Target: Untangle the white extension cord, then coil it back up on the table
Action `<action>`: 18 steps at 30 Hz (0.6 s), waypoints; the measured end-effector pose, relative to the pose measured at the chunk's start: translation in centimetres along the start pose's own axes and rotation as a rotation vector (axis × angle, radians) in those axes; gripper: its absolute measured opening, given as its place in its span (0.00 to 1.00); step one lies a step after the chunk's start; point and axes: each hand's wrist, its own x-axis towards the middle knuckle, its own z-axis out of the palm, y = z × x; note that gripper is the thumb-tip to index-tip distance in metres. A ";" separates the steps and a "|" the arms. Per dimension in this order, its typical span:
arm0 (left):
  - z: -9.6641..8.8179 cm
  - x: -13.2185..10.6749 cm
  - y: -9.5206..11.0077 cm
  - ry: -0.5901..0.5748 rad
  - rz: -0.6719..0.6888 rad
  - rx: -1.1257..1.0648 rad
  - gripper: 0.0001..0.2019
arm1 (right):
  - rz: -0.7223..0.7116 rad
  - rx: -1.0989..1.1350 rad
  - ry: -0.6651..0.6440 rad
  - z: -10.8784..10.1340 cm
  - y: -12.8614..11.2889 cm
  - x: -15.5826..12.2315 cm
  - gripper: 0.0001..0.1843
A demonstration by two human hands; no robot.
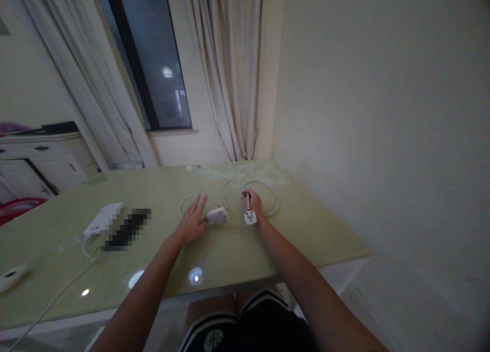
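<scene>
My left hand [192, 222] lies on the table with its fingers stretched forward. Its thumb side is against or right beside a small white socket block [218, 216]; whether it touches I cannot tell. My right hand [252, 201] is closed around a white power cord [276, 199] close to its plug. That white plug [250, 218] points back toward me, over my right wrist, its face showing dark marks. Loops of the cord spread over the tabletop beyond and between both hands.
On the pale green glossy table [229, 260], a white power strip [102, 219] lies at left next to a pixelated dark object [128, 229]. A thin cable [57, 296] runs off the front edge. A white rounded object [13, 278] sits far left. A wall [363, 137] borders the right.
</scene>
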 end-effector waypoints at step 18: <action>-0.6 -1.4 1.7 0.186 -0.100 0.013 0.16 | -0.040 0.042 0.129 -0.5 -1.5 -1.3 0.14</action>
